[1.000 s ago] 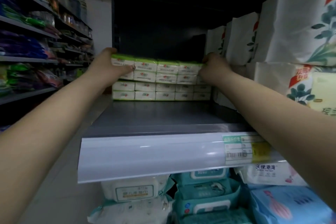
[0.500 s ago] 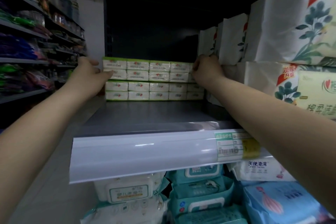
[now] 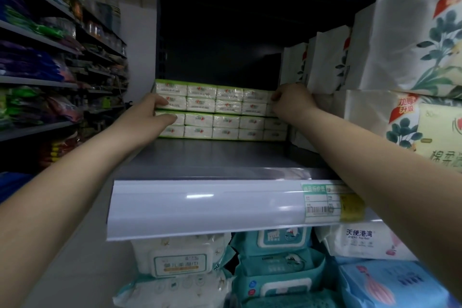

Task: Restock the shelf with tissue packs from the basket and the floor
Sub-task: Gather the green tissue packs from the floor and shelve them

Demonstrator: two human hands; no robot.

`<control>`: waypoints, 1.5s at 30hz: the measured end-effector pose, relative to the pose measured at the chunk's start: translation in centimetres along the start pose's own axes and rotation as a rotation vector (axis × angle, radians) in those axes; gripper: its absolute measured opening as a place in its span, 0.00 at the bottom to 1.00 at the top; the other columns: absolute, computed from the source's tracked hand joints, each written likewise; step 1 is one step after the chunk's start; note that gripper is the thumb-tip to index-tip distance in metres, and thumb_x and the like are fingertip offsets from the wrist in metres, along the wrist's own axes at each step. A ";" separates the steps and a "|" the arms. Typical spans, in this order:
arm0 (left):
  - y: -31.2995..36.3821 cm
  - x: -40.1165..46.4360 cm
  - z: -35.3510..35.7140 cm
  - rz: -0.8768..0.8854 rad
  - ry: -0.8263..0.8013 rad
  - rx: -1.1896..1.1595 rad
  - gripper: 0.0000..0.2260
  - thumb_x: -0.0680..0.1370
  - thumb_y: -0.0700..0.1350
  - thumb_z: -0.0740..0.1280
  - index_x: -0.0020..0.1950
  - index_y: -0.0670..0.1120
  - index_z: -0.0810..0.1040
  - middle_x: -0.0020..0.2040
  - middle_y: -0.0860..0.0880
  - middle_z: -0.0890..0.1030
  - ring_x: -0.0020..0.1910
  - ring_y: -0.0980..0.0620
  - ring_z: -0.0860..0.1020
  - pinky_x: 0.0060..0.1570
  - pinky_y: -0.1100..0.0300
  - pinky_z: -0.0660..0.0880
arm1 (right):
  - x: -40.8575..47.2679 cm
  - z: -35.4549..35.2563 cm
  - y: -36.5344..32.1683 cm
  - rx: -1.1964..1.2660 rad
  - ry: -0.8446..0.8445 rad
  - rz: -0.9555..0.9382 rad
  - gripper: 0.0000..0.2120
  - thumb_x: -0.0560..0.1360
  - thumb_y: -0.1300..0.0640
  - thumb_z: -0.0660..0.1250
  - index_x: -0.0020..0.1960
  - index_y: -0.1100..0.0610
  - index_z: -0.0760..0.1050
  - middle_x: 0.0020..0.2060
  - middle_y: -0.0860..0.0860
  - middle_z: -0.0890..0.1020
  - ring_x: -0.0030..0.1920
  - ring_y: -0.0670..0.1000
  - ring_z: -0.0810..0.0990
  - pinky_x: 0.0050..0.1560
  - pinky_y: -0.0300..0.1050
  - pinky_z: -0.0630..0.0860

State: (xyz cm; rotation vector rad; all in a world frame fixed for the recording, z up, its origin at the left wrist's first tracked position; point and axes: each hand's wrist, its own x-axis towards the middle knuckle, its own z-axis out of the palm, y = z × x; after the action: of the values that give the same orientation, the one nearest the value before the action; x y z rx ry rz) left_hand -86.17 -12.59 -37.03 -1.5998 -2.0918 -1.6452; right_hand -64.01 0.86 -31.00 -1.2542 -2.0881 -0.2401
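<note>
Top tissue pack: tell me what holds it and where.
Both hands hold the top tissue pack by its ends: the left hand at its left end, the right hand gripping its right end.

Single head view — close, forward and down onto shelf
</note>
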 end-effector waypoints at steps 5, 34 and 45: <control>-0.4 -0.4 -0.2 -0.013 -0.146 -0.033 0.29 0.73 0.45 0.68 0.72 0.50 0.63 0.69 0.49 0.68 0.67 0.50 0.68 0.67 0.59 0.62 | -0.3 -0.8 -0.3 0.021 -0.071 0.019 0.15 0.77 0.60 0.57 0.60 0.63 0.74 0.62 0.60 0.75 0.62 0.58 0.72 0.59 0.44 0.71; -9.6 -34.7 -14.4 -0.201 0.111 0.671 0.29 0.73 0.61 0.47 0.71 0.57 0.41 0.74 0.56 0.45 0.74 0.57 0.48 0.71 0.60 0.46 | -32.7 4.6 -20.1 0.703 -0.512 -1.029 0.27 0.73 0.45 0.62 0.70 0.53 0.67 0.72 0.54 0.64 0.75 0.53 0.54 0.74 0.51 0.48; -15.4 -52.4 -16.3 -0.631 0.055 0.886 0.36 0.70 0.61 0.42 0.76 0.47 0.51 0.72 0.53 0.46 0.71 0.54 0.49 0.69 0.60 0.49 | -46.0 18.4 -23.6 0.635 -0.921 -1.115 0.30 0.71 0.42 0.55 0.72 0.49 0.63 0.74 0.51 0.60 0.76 0.50 0.50 0.71 0.39 0.46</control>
State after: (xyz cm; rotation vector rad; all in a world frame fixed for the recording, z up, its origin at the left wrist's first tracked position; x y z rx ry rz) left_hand -81.08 -58.50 -70.51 -0.6441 -2.8334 -0.5585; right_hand -78.14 -35.28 -69.80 0.3832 -3.0610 0.6070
